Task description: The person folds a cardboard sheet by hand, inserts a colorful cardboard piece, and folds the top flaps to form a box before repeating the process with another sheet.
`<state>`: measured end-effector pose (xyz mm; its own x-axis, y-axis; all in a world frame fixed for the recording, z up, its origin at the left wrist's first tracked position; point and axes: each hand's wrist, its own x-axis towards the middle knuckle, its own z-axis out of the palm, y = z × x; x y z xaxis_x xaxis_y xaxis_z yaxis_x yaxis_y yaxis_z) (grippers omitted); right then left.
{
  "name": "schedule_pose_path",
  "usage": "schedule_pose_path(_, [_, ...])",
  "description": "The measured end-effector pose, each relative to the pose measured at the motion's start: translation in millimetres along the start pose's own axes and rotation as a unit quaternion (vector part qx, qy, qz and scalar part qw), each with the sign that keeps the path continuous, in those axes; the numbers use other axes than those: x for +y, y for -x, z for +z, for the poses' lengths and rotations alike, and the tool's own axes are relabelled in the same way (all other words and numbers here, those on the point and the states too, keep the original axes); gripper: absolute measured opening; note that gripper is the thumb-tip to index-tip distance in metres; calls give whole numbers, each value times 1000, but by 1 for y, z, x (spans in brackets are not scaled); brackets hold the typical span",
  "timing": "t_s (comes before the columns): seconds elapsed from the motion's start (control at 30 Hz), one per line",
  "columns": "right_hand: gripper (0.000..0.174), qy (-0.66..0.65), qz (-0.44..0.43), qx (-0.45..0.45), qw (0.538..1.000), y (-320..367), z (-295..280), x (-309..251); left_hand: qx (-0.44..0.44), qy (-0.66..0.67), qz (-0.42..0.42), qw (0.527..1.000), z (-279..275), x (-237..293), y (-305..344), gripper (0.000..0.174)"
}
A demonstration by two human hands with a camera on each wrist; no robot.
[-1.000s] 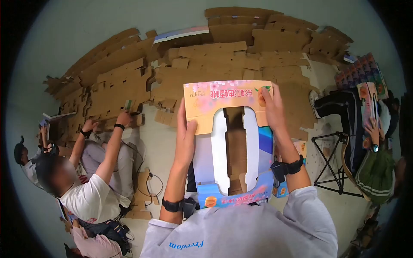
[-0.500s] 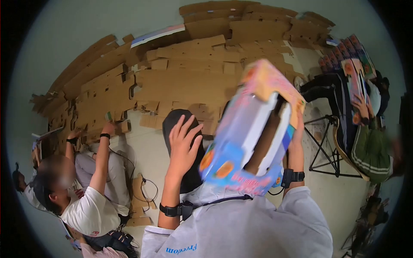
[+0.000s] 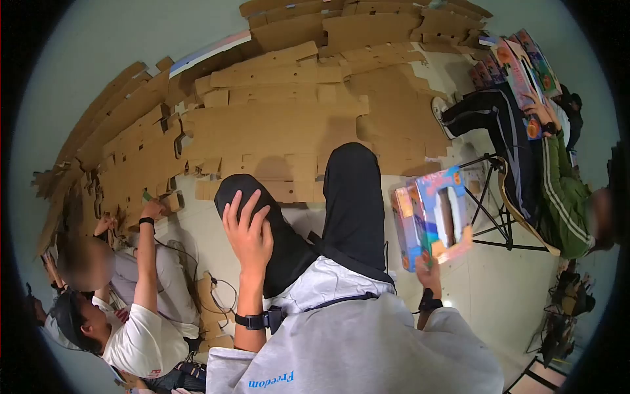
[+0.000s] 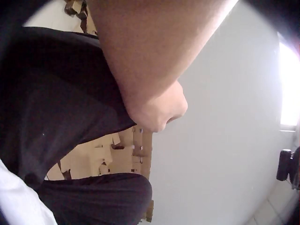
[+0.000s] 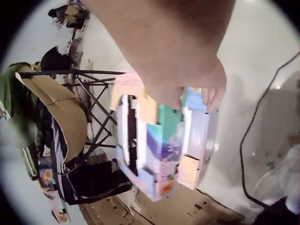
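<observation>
My left hand rests on the left knee of my black trousers, fingers spread. In the left wrist view the back of that hand shows over the dark cloth. Out to my right, low beside the chair legs, my right hand holds a colourful printed fruit box by its near edge. The box has a long window cut-out with white inner flaps. A second printed box stands right alongside it. In the right wrist view my fingers hang over the edge between the two boxes.
Flattened cardboard covers the floor ahead. At the right, a person sits on a folding chair holding a similar box, near a row of boxes. Another person works on the left, beside a loose cable.
The box has swung from in front of my chest down to the right in my right hand. My left hand has let go of it and settled on my knee.
</observation>
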<state>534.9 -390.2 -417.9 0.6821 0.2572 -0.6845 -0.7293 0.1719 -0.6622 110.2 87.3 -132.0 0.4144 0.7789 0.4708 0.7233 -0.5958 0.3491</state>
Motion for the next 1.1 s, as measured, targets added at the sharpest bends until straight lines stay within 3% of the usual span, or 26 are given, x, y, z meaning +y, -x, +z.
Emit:
schedule_pose_path(0.07, [47, -40, 122, 48, 991, 6, 9, 23, -5, 0, -2, 1000, -1, 1, 2, 24])
schedule_pose_path(0.13, [36, -180, 285, 126, 933, 7, 36, 29, -10, 0, -3, 1000, 0, 4, 0, 24])
schedule_pose_path(0.3, [28, 18, 146, -15, 989, 18, 128, 18, -13, -22, -11, 1000, 1, 7, -1, 24])
schedule_pose_path(0.37, [28, 133, 64, -78, 986, 28, 188, -4, -27, -49, -12, 998, -1, 9, -3, 23])
schedule_pose_path(0.47, [36, 283, -93, -143, 944, 109, 319, -52, -84, -112, -3, 990, 3, 16, -12, 23])
schedule_pose_path(0.57, [52, 398, -277, -253, 837, 162, 390, -67, -243, -136, -14, 960, 31, 10, -15, 34])
schedule_pose_path(0.67, [70, 639, -432, -229, 594, 216, 437, -67, -380, 89, -177, 903, 91, -5, -2, 52])
schedule_pose_path(0.77, [87, 667, -511, -147, 521, 194, 440, -30, -417, 147, -198, 875, 176, -41, 31, 74])
schedule_pose_path(0.8, [90, 629, -538, -122, 547, 184, 441, -21, -399, 239, -327, 823, 190, -48, 30, 77])
schedule_pose_path(0.87, [88, 612, -538, -84, 573, 171, 438, -17, -328, 398, -556, 652, 215, -63, 27, 84])
schedule_pose_path(0.97, [84, 584, -536, -68, 606, 161, 432, -15, -191, 480, -749, 415, 267, -116, 65, 70])
schedule_pose_path(1.1, [81, 573, -544, -67, 609, 154, 425, -21, -106, 631, -669, 378, 279, -156, 111, 63])
